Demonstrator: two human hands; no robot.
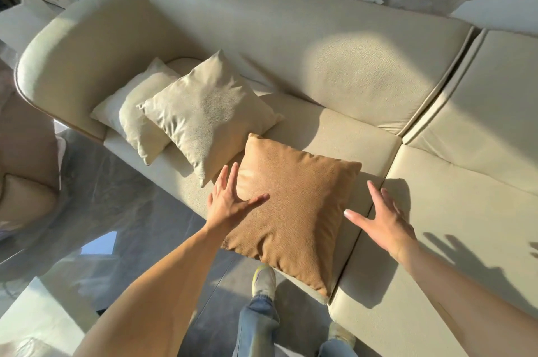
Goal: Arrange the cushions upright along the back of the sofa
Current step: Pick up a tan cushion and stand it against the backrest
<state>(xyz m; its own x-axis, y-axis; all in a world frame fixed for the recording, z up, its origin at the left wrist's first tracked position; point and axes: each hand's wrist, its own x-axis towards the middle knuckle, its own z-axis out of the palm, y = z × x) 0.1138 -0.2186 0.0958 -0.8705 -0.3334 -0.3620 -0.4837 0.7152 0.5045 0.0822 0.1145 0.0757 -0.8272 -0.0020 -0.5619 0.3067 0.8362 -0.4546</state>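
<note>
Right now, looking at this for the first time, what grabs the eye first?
The tan cushion stands out, lying flat at the front edge of the pale sofa, with both hands spread open at its sides: the left hand at its left edge, the right hand just off its right edge. Behind it to the left, two cream cushions lie overlapping on the seat, not yet upright.

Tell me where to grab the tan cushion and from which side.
Take the tan cushion by its two opposite side edges, one hand per edge, coming from the sofa's front. It lies flat on the seat with its near corner overhanging, and the left hand and right hand already flank it, both open.
</note>
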